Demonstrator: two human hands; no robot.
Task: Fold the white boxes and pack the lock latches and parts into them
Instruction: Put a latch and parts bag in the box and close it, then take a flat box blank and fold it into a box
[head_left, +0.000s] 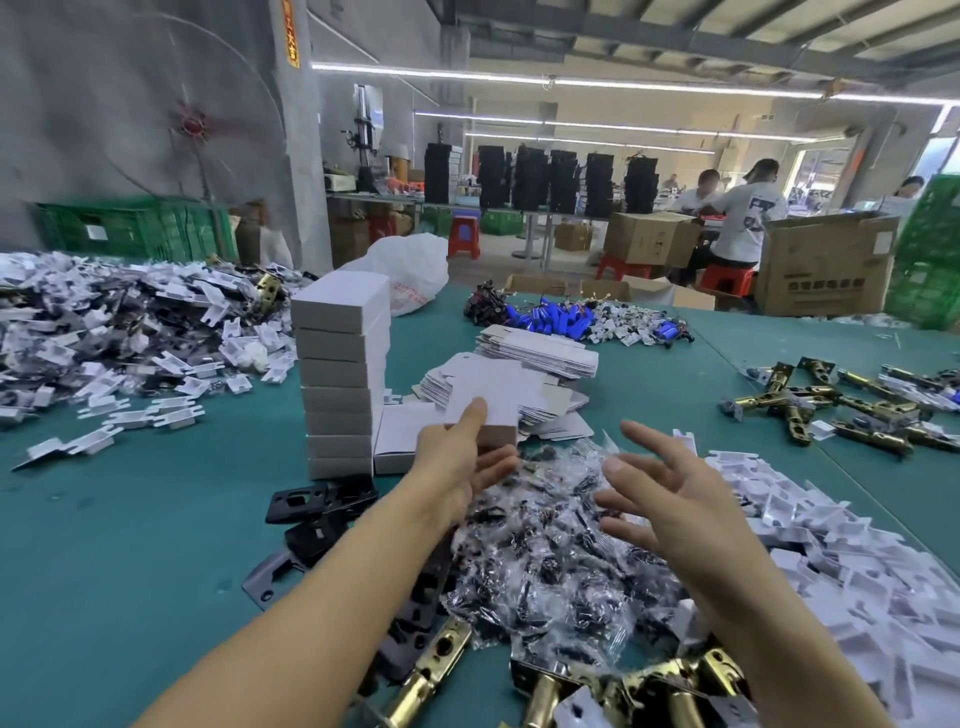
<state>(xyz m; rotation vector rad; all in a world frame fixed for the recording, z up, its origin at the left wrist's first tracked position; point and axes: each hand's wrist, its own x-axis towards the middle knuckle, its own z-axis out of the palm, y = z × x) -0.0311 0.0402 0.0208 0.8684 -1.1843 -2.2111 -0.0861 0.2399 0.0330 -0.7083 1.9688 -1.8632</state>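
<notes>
A flat white cardboard box blank (488, 395) is pinched by the left hand (462, 467) and held just above the blank pile on the green worktop (130, 519). The right hand (670, 499) is spread wide, with nothing held. The blank's opposite edge should be taken and its creases squared before the brass lock latches (545, 691) are loaded.

Bright overhead light, warped edges, perhaps soft

On the green bench (130, 519), the left hand (457, 467) pinches a white box (498, 400) between thumb and fingers, near a stack of folded boxes (340, 374). The right hand (670, 493) hovers with spread fingers above clear bags of small parts (545, 561). Brass latches (431, 670) lie nearest the camera.
</notes>
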